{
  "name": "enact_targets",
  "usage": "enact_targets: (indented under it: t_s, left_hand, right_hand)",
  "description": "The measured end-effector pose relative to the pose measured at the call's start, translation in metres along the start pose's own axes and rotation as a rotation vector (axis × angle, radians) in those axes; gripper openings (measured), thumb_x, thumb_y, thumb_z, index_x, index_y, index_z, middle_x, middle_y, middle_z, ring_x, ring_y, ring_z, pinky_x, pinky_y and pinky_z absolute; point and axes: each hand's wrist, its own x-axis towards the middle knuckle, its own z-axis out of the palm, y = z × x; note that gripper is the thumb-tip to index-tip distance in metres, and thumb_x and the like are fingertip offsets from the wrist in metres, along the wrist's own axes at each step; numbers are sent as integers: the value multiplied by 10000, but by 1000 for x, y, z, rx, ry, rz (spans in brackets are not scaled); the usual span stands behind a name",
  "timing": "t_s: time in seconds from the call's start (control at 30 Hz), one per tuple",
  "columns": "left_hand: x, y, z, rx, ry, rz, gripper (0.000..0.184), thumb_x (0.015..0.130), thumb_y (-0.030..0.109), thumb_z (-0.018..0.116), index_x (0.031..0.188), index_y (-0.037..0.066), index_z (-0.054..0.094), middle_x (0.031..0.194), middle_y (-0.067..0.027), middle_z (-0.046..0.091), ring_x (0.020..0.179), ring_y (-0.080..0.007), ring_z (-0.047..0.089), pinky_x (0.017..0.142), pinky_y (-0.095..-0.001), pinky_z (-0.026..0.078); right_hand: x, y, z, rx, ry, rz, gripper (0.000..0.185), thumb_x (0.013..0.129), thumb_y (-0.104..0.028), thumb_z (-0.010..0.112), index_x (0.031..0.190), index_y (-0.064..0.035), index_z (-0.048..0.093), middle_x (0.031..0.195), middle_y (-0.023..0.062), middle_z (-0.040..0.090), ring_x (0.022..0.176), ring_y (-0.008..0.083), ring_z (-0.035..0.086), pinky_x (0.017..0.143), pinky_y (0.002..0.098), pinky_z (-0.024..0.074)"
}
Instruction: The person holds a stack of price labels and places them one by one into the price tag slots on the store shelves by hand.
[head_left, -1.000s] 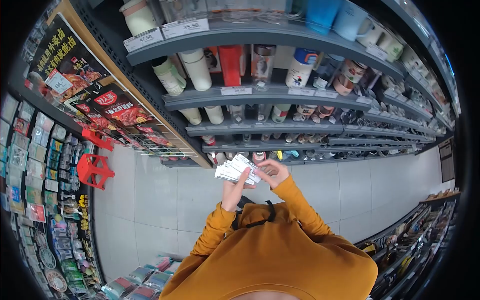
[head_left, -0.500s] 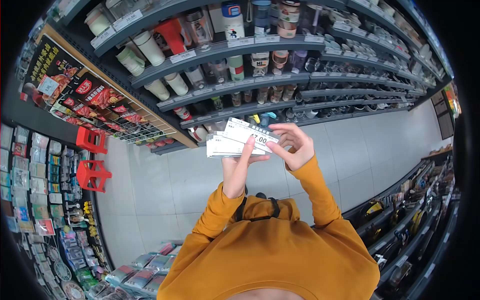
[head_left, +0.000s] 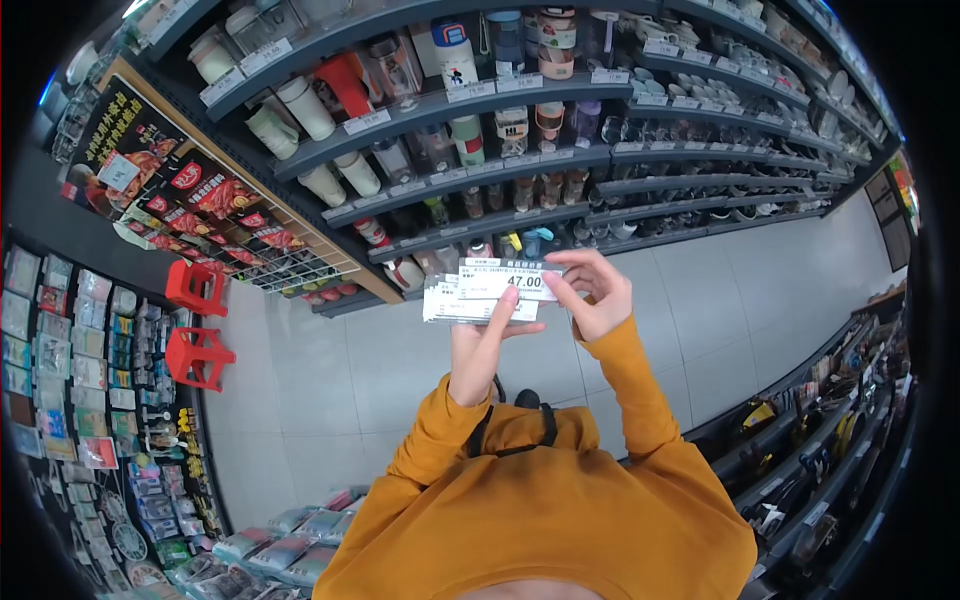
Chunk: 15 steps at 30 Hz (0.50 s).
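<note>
A stack of white price tags [head_left: 440,306] lies fanned out in my left hand [head_left: 478,358]. My left thumb presses on the front of the stack, with the fingers behind it. The top price tag [head_left: 490,282] reads 47.00 and sits a little above and to the right of the others. My right hand [head_left: 600,300] pinches this tag at its right edge between thumb and forefinger. Both hands are in front of my body, above the tiled floor.
Shelves of cups and bottles [head_left: 465,140] curve across the far side. Red sauce packets [head_left: 220,195] hang on a rack at left, near two red stools [head_left: 200,358]. Packaged goods [head_left: 290,545] are stacked at lower left. More shelves [head_left: 800,480] run along the right.
The top tag has turned from slanted to nearly level, and its 47.00 is now uncovered. Both hands keep their hold. The view has shifted slightly.
</note>
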Motion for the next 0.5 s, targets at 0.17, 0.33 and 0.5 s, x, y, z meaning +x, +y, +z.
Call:
enact_targets:
  t_s: [0.17,0.33,0.5]
  left_hand:
    - [4,-7,-13,28,-13,0,265,967,99,508,1191,-41,517,1113,-143,613,970,-242,652,729,-338,597]
    - [15,-24,-36,39,-21,-99,252,966,101,516,1172,-43,533,1092,-134,624,965,-234,654,722,-338,595]
    - [17,-49,-69,29,10,-218,244,966,113,521,1179,-4,517,1099,-112,629,962,-236,661,729,-338,568]
  right_hand:
    - [2,13,2,-53,-62,-20,344,798,-83,739,1118,-31,621,909,56,628,704,79,623,625,207,482]
    - [-5,36,5,-118,-43,106,386,803,-97,743,1167,-73,619,877,17,595,695,53,589,629,198,476]
    - [-21,72,18,-67,-61,307,340,829,-107,725,1141,-34,614,840,0,624,690,45,595,588,189,469]
